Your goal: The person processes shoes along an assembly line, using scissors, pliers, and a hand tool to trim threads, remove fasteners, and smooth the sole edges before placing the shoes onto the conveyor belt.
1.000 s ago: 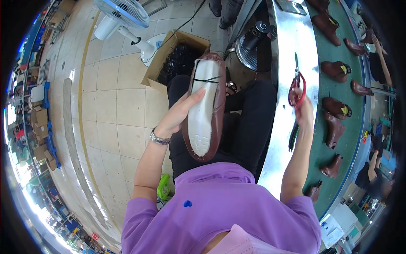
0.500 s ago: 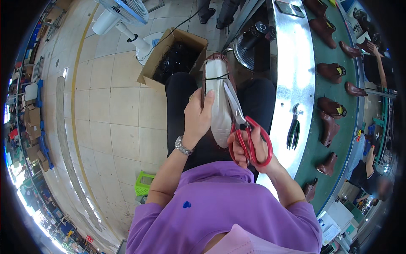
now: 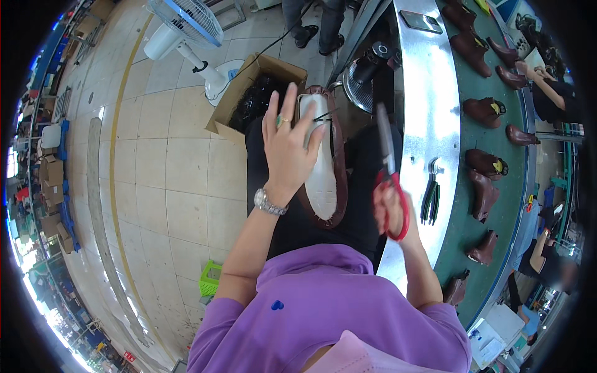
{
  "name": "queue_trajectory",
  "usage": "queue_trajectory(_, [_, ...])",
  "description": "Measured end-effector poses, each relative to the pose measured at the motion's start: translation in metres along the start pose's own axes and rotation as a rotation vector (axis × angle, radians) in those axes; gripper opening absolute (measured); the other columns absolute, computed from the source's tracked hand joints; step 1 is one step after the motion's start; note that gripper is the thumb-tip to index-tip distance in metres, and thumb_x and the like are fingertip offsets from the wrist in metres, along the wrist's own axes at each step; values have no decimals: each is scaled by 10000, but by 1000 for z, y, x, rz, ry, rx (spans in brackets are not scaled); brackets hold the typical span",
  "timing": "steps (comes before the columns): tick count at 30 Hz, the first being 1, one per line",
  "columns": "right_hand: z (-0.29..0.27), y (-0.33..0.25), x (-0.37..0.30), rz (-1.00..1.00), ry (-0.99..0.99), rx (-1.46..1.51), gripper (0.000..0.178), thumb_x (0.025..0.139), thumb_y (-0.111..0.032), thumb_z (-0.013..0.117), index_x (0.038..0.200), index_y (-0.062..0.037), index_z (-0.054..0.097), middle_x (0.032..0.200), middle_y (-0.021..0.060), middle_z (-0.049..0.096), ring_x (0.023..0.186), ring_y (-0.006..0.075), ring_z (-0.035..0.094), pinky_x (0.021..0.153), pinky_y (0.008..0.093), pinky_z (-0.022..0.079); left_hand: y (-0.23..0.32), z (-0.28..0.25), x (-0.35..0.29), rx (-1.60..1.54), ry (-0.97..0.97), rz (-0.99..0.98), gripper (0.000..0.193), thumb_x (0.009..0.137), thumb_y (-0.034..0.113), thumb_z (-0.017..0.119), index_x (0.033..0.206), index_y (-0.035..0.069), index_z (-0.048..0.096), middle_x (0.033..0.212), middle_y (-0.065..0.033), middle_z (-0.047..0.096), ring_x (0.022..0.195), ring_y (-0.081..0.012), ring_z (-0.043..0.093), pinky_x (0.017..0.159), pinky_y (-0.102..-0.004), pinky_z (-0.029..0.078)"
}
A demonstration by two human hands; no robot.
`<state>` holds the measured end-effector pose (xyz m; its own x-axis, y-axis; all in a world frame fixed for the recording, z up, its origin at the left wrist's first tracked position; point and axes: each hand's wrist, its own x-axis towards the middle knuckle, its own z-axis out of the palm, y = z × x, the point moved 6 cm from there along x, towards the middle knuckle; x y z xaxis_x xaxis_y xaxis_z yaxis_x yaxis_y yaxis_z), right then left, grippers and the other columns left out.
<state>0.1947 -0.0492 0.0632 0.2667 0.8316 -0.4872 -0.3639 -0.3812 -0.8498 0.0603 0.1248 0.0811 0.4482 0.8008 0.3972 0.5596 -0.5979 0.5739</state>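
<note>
A brown leather shoe upper [image 3: 339, 165] lies across my lap, its pale underside [image 3: 321, 177] facing up and a black tie [image 3: 324, 116] near its far end. The loose tail of the tie sticks out to the right. Over the left edge of this shoe hovers my left hand [image 3: 289, 146], open, fingers spread; whether a fingertip touches the shoe I cannot tell. To the right of my lap my right hand [image 3: 390, 208] is closed round the red handles of scissors [image 3: 387, 149]. Their blades point away from me, apart from the shoe and somewhat blurred.
On my right runs a metal ledge [image 3: 429, 118] bearing black-handled cutters [image 3: 431, 196] and a phone [image 3: 421, 22]. Beyond it, a green conveyor belt [image 3: 451, 255] carries several brown boots. A cardboard box [image 3: 224, 115] of black strips and a fan [image 3: 186, 25] stand ahead; other people work nearby.
My left hand has let go of the shoe and spread its fingers. The scissors have moved right, away from the tie, with my right hand. The tie's tail now sticks out more loosely.
</note>
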Motion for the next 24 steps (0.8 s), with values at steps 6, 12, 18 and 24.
queue_trajectory(6, [-114, -31, 60, -319, 786, -983, 412, 758, -290, 700, 994, 38, 620, 702, 125, 606, 612, 188, 577, 581, 323, 450, 9, 0, 7, 129, 202, 202, 88, 780, 32, 627, 844, -28, 622, 882, -97, 626, 916, -277, 579, 803, -339, 454])
queue_trajectory(12, [-184, -17, 115, -212, 844, -1133, 462, 779, -225, 659, 1133, 52, 550, 984, 212, 599, 852, 321, 591, 785, 373, 454, -1, -7, 4, 83, 242, 190, 55, 780, 1, 623, 821, -14, 589, 848, -103, 599, 774, -253, 583, 676, -321, 478])
queue_trajectory(18, [-171, -5, 74, -375, 910, -1167, 478, 805, -209, 636, 1193, 37, 506, 1182, 242, 498, 1110, 357, 479, 936, 409, 384, 13, -79, 22, -250, 576, 119, 43, 819, -12, 586, 832, -48, 604, 893, -125, 624, 772, -187, 610, 613, -258, 504])
queue_trajectory(24, [-163, 45, -2, -254, 974, -1389, 603, 788, -336, 649, 1261, -12, 462, 1144, 221, 490, 1055, 371, 476, 911, 423, 387, 15, -129, 73, -9, 687, 281, 118, 847, -13, 551, 915, -57, 636, 966, -161, 602, 847, -187, 599, 662, -267, 507])
